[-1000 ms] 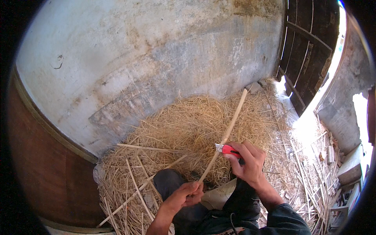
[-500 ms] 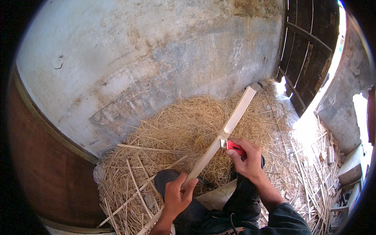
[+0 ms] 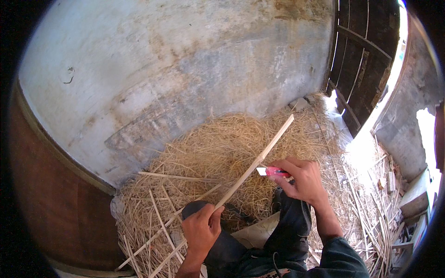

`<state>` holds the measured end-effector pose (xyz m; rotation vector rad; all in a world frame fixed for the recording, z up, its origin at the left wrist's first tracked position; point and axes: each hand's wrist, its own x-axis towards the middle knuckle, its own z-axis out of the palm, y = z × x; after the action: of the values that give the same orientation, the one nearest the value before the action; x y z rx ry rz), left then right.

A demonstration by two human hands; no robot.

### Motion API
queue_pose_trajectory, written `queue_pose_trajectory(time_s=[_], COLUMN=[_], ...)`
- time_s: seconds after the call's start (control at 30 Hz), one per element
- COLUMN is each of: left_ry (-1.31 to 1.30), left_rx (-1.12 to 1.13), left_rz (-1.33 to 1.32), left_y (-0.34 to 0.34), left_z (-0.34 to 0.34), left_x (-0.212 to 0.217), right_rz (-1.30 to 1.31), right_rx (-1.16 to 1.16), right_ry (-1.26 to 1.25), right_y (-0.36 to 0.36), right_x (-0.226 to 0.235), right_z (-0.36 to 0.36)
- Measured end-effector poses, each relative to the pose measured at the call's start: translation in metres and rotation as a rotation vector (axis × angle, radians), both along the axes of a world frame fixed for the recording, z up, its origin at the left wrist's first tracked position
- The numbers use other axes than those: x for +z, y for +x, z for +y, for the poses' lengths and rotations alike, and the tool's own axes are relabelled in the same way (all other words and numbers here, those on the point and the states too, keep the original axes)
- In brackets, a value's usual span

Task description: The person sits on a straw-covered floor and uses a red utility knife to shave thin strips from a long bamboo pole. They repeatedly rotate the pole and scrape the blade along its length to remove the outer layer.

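My left hand [image 3: 202, 229] is closed round the lower part of a long pale bamboo strip [image 3: 241, 178]. The strip slants up and away to the right, its narrow edge facing me and a node about midway along it. In my right hand [image 3: 303, 180] is a red utility knife [image 3: 276, 171], its short blade [image 3: 262, 171] pointing left. The blade lies close beside the strip just below the node; whether it touches is hard to tell. My dark-trousered knees lie under both hands.
A thick heap of shavings [image 3: 227, 134] covers the floor ahead, against a stained wall [image 3: 185, 69]. Loose strips [image 3: 162, 222] lie at the left, more sticks [image 3: 371, 213] at the right. A dark wooden door [image 3: 366, 60] stands at the back right, a brown panel [image 3: 60, 185] at the left.
The bamboo strip has turned from its broad face to its narrow edge and tilted slightly lower. My right hand has shifted a little right, and the knife blade now points left.
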<state>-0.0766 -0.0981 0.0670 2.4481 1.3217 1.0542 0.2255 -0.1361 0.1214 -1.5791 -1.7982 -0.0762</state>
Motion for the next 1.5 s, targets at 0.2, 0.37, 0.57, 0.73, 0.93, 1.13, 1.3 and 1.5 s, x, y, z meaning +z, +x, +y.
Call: queue_pose_trajectory(time_s=[0.2, 0.37, 0.57, 0.73, 0.93, 1.13, 1.3, 1.5], left_ry=[-0.333, -0.184, -0.111, -0.206, -0.467, -0.836, -1.119, -1.345], left_rx=[-0.018, -0.003, -0.041, -0.079, -0.232, -0.356, -0.409, -0.476], left_rz=[-0.241, -0.013, -0.007, -0.062, -0.206, -0.367, -0.508, -0.589], left_y=[0.002, 0.006, 0.017, 0.014, 0.009, 0.001, 0.003, 0.003], left_z=[0.003, 0.003, -0.003, -0.005, -0.001, 0.004, 0.005, 0.012], left_x=[0.004, -0.004, -0.007, -0.006, -0.001, -0.005, 0.002, 0.007], right_rz=[0.241, 0.455, 0.150, 0.270, 0.660, 0.963, 1.045, 1.105], right_rx=[0.065, -0.133, -0.066, -0.002, 0.178, 0.365, 0.373, 0.347], right_ry=[-0.185, 0.026, 0.027, 0.031, -0.115, -0.105, -0.080, -0.105], right_y=[0.004, -0.015, -0.014, -0.012, -0.006, -0.004, -0.011, -0.013], right_x=[-0.002, 0.000, -0.011, -0.014, -0.023, -0.044, -0.048, -0.045], right_z=[-0.005, 0.001, 0.017, 0.019, 0.024, 0.031, 0.035, 0.033])
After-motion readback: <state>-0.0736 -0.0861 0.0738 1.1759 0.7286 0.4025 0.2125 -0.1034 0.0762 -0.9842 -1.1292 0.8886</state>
